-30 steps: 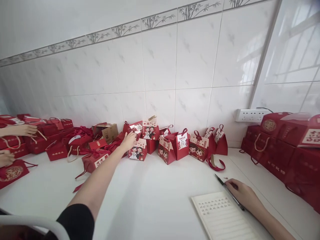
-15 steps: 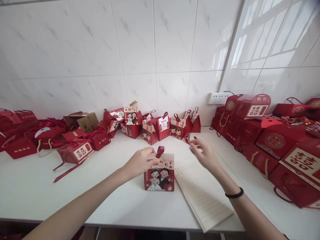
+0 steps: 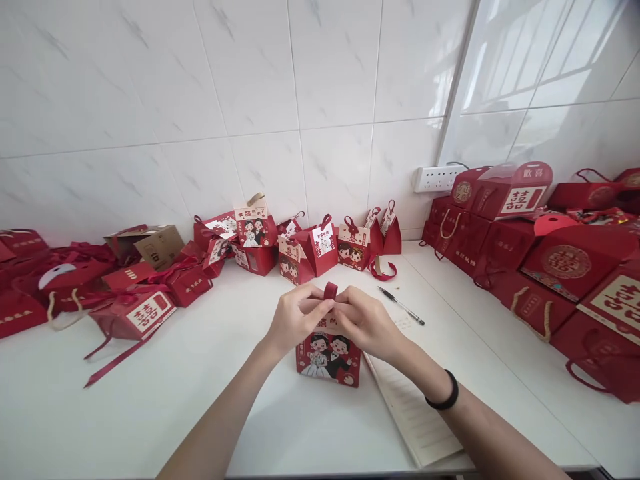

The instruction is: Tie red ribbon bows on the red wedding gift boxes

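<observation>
A small red gift box (image 3: 327, 363) printed with a cartoon bride and groom stands upright on the white table in front of me. My left hand (image 3: 299, 319) pinches the left part of its top edge, thumb in front. From the right, my right hand (image 3: 369, 321) grips the same top edge, wearing a black band on the wrist. Between the hands a red ribbon loop (image 3: 331, 291) sticks up from the box top. Just right of the box lies a lined notebook (image 3: 417, 420), partly covered by my right forearm. Behind my right hand rests a black pen (image 3: 401, 306).
Several small red boxes (image 3: 324, 250) stand along the tiled wall, with a loose red ribbon (image 3: 383, 268) by them. More red boxes and ribbons (image 3: 135, 313) lie at left. Larger red boxes (image 3: 555, 263) are stacked at right, near a power strip (image 3: 439, 179).
My right hand has left the loose ribbon and pen area and come left onto the box top. My left hand stays on the box. The view has shifted slightly.
</observation>
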The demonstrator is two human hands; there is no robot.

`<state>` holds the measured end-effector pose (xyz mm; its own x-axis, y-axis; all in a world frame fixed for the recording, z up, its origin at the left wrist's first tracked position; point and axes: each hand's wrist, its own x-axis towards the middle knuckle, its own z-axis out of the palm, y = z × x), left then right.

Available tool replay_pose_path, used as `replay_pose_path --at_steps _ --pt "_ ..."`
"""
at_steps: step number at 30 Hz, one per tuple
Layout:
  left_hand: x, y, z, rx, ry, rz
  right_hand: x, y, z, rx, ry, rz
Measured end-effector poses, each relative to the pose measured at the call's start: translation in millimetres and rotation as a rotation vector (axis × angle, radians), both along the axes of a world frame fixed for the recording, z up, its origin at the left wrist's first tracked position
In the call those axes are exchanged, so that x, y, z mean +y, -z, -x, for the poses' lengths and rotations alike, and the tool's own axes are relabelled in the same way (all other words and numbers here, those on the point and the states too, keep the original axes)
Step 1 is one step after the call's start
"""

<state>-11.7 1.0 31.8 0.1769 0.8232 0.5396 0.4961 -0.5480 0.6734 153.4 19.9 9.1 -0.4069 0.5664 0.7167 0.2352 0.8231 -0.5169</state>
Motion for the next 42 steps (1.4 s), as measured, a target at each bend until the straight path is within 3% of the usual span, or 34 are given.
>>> replay_pose_path --at_steps 4,7,15,19,25,31,42 --pt "-8 16.2 -3 -0.233 0.009 0.014 -9 2 -2 0.046 -0.008 -0.031" --pt "-14 16.3 0 -0.319 0.075 0.001 -15 0 -3 0.059 -0.049 0.013" --pt "-16 9.1 3 -0.247 0.241 -0.166 -22 -4 1 0.1 -0.163 0.257" --pt "-17 14.2 -2 -0.235 0.197 -0.28 -21 -1 1 0.14 -0.201 0.326" --pt "-16 17.8 -4 -0.092 0.048 -0.529 -23 -1 -1 0.119 -0.146 0.312" --pt "-19 22.0 0 -0.067 0.181 -0.428 -23 -3 -5 0.066 -0.086 0.221" --pt "-17 26.7 -4 -0.103 0.177 -0.432 -21 -5 -7 0.08 -0.067 0.163"
